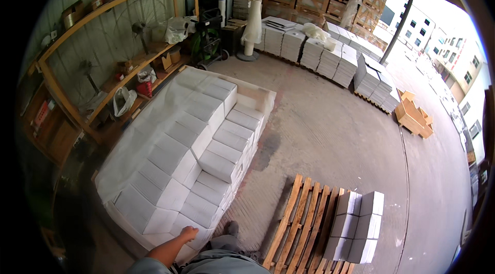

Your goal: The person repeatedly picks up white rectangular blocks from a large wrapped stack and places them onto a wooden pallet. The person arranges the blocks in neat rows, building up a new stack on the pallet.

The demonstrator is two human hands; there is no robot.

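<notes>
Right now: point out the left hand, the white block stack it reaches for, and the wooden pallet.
left hand [188,233], head view, on the back of the hand.
white block stack [178,158], head view, top face of a middle block.
wooden pallet [304,217], head view, bare slats left of the blocks.

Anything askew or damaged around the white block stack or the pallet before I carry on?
Nothing looks damaged. The white block stack is stepped but tidy, with the left hand at its near corner. The wooden pallet holds just a few blocks, neatly squared. A dark stain marks the floor beside the stack.
</notes>
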